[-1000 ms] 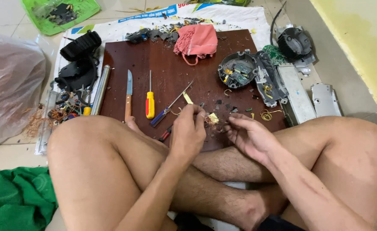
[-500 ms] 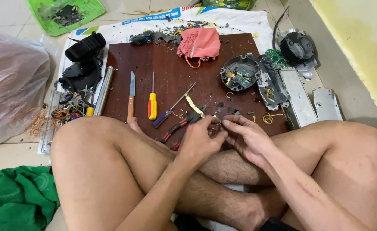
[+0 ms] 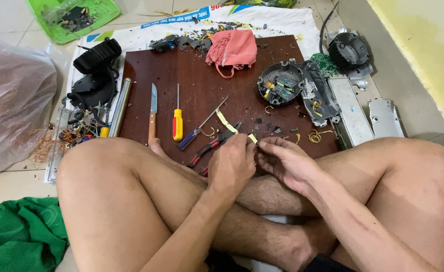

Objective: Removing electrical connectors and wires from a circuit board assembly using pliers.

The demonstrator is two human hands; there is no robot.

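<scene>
A pale tiled floor runs to a yellow wall base on the right, and on it lies a white printed sack sheet with a blue band of lettering along its far edge. A dark brown wooden board sits on the sheet. The person sits cross-legged at its near edge, bare knees filling the foreground. To the left bulges a large clear plastic bag, its contents too cloudy to make out. A green cloth is bunched at the lower left, cut off by the frame. At the top left a green tray holds dark scraps under a clear wrapper.

A pink cloth pouch lies at the board's far edge. Right of centre sits an opened round black housing with circuit parts showing. Grey metal plates lie off the board to the right.

Nearer, a knife with a wooden handle lies beside a yellow-handled screwdriver and a blue-handled one. Red-handled pliers reach under the left hand, whose fingers curl closed around something small; what exactly cannot be told. The right hand meets it fingertip to fingertip, pinching the same tiny piece just over the board's near edge, at the end of a yellowish strip.
</scene>
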